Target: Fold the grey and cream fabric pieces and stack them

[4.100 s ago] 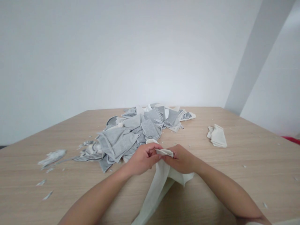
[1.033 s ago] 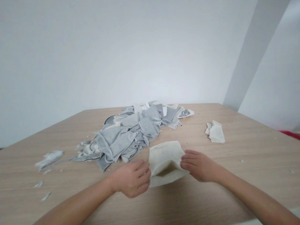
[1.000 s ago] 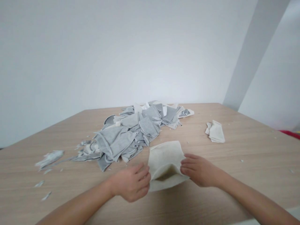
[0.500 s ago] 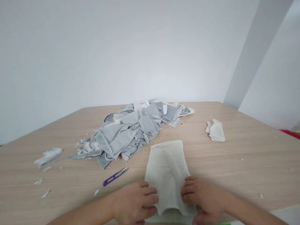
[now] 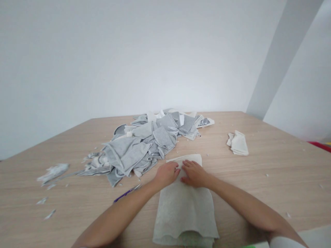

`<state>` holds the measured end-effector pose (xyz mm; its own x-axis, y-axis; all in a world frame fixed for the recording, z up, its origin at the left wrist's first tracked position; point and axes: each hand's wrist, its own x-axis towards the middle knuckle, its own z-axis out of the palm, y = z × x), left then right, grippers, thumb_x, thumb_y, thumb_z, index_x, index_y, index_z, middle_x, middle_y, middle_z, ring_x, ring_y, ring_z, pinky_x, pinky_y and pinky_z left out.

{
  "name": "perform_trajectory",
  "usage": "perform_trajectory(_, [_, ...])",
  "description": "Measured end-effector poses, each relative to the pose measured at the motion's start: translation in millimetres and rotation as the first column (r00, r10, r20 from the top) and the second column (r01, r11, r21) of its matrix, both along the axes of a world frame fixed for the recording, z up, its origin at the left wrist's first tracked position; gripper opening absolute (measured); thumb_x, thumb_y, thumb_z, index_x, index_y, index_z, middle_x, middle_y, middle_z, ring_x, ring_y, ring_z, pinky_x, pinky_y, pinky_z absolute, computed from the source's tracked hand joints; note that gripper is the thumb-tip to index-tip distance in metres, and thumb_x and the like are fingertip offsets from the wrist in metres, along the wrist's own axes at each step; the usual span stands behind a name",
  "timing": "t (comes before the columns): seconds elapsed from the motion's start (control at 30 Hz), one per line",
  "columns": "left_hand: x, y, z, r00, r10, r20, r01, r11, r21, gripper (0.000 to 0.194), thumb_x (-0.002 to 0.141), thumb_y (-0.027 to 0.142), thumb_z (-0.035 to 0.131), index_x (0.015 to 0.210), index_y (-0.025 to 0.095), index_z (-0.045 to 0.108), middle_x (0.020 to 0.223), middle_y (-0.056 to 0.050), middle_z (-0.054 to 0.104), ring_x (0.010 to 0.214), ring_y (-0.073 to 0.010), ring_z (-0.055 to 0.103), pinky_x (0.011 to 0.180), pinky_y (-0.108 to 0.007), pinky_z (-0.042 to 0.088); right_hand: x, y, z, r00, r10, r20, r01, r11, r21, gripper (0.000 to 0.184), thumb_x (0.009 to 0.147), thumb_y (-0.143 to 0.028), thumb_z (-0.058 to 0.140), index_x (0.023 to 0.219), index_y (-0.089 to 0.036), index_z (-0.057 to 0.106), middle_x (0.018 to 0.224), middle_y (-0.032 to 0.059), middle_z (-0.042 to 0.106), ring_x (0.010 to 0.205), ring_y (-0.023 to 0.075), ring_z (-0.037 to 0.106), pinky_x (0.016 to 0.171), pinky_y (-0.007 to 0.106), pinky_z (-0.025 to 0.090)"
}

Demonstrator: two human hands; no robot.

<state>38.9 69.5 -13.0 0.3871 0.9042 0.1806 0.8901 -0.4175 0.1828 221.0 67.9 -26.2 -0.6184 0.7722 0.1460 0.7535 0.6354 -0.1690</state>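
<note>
A long cream cloth piece (image 5: 186, 210) lies lengthwise in front of me, its near edge raised in a wave so a layer beneath shows. Near its far end, my left hand (image 5: 167, 175) rests on the left side, fingers loosely stretched and thumb apart. Beside it, my right hand (image 5: 193, 174) presses on the same cloth with its fingers spread. A small gap separates the two hands. Purple thread snips (image 5: 125, 195) lie on the table left of the cloth, partly hidden by my left forearm.
A heap of grey and white cloth pieces (image 5: 134, 148) spreads over the table (image 5: 258, 186) from back centre to left. A few folded cream pieces (image 5: 239, 143) lie at right. White scraps (image 5: 54, 172) are scattered at left. Behind stands a white wall (image 5: 155, 58).
Both hands have moved away from me, from the sides of the cloth's near part to its far end, and closer together. The cloth's near part now lies spread wider.
</note>
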Motion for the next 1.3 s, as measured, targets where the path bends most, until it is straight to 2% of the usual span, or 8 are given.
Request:
perform_trajectory(0.17, [10,12,-8.0,0.997,0.020,-0.072,-0.022,0.999,-0.024,0.028,0.087,0.040,0.045,0.094,0.020,0.063,0.098,-0.008,0.064,0.090,-0.0209,0.060,0.074,-0.030,0.045,3,7,-21.4,0.997,-0.048,-0.064,0.046,0.998,-0.032,0.069,0.082,-0.054,0.047,0.133,-0.008,0.042,0.143,0.0200,0.035,0.133,0.0289,0.030,0.108,0.044,0.024])
perform_trajectory(0.47, [19,12,-17.0,0.996,-0.012,-0.086,0.012,1.000,0.001,0.031,0.091,0.031,0.037,0.088,0.019,0.065,0.092,-0.008,0.063,0.087,-0.0193,0.060,0.074,-0.029,0.044,8,11,-21.9,0.996,-0.047,-0.077,0.042,0.997,-0.059,0.078,0.082,-0.059,0.044,0.138,-0.007,0.034,0.145,0.0212,0.031,0.136,0.0295,0.025,0.108,0.046,0.020])
perform_trajectory(0.73, [17,37,8.5,0.996,-0.069,0.061,0.059,0.986,0.154,0.034,0.095,0.033,0.031,0.105,0.019,0.060,0.105,-0.008,0.063,0.099,-0.0176,0.057,0.085,-0.028,0.042,8,9,-18.1,0.997,-0.040,-0.069,0.033,0.994,-0.100,0.080,0.082,-0.059,0.044,0.140,-0.006,0.031,0.146,0.0215,0.027,0.137,0.0300,0.021,0.109,0.046,0.017])
perform_trajectory(0.83, [20,60,18.4,0.996,0.074,0.051,-0.079,0.990,0.114,0.032,0.094,0.028,0.034,0.115,0.018,0.056,0.113,-0.010,0.062,0.102,-0.0181,0.058,0.087,-0.028,0.042,8,8,-17.8,0.997,-0.042,-0.063,0.037,0.996,-0.087,0.079,0.083,-0.060,0.042,0.139,-0.005,0.033,0.146,0.0221,0.027,0.137,0.0301,0.021,0.110,0.045,0.016])
perform_trajectory(0.93, [16,72,19.9,0.985,0.172,0.009,-0.172,0.982,0.073,0.034,0.093,0.031,0.034,0.101,0.015,0.062,0.096,-0.013,0.067,0.091,-0.0228,0.062,0.081,-0.033,0.045,9,8,-19.4,0.997,-0.043,-0.063,0.038,0.996,-0.077,0.079,0.083,-0.060,0.041,0.139,-0.004,0.033,0.146,0.0220,0.028,0.136,0.0297,0.022,0.110,0.044,0.017])
perform_trajectory(1.0, [10,72,17.0,0.980,0.198,0.007,-0.198,0.977,0.081,0.037,0.093,0.034,0.032,0.097,0.014,0.063,0.089,-0.014,0.067,0.088,-0.0249,0.063,0.078,-0.035,0.045,9,7,-21.1,0.997,-0.044,-0.068,0.039,0.997,-0.066,0.078,0.083,-0.059,0.041,0.138,-0.005,0.034,0.146,0.0213,0.029,0.136,0.0294,0.024,0.110,0.043,0.017])
perform_trajectory(1.1, [-2,62,11.9,0.980,0.198,0.015,-0.199,0.974,0.105,0.032,0.093,0.029,0.033,0.110,0.015,0.057,0.100,-0.012,0.065,0.096,-0.0220,0.061,0.082,-0.032,0.044,7,3,-22.6,0.995,-0.061,-0.074,0.058,0.997,-0.042,0.072,0.085,-0.054,0.042,0.137,-0.006,0.036,0.146,0.0204,0.030,0.136,0.0288,0.025,0.110,0.043,0.018])
perform_trajectory(1.3, [-22,42,10.5,0.995,0.090,-0.035,-0.088,0.993,0.073,0.031,0.088,0.037,0.045,0.110,0.021,0.058,0.113,-0.008,0.061,0.106,-0.0212,0.055,0.087,-0.031,0.042,15,13,-16.4,0.976,-0.200,-0.084,0.205,0.977,0.051,0.052,0.089,-0.039,0.040,0.132,-0.009,0.044,0.144,0.0170,0.034,0.136,0.0265,0.024,0.109,0.044,0.018])
